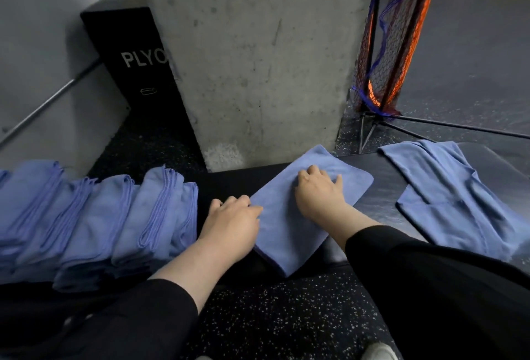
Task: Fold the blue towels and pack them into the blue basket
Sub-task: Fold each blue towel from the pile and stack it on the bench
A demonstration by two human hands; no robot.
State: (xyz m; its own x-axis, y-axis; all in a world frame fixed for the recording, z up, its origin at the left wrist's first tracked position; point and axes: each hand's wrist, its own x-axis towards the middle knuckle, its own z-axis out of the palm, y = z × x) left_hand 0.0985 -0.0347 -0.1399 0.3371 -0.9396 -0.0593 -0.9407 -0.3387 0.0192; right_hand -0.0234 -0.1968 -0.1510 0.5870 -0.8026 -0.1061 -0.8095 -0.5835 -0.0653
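A folded towel (289, 224) lies on the bench (375, 187), stacked towels (94, 222) to its left, an unfolded towel (447, 193) right.

I have a single head-worn view, looking forward and steeply down from close above the dark bench (372, 181), a concrete pillar (258, 58) straight ahead and speckled floor (286, 316) along the bottom edge.

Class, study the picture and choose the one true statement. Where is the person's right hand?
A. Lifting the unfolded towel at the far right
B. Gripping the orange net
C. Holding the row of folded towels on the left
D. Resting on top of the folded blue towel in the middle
D. The right hand lies on top of the folded blue towel in the middle, its fingers bent against the cloth, well apart from the unfolded towel.
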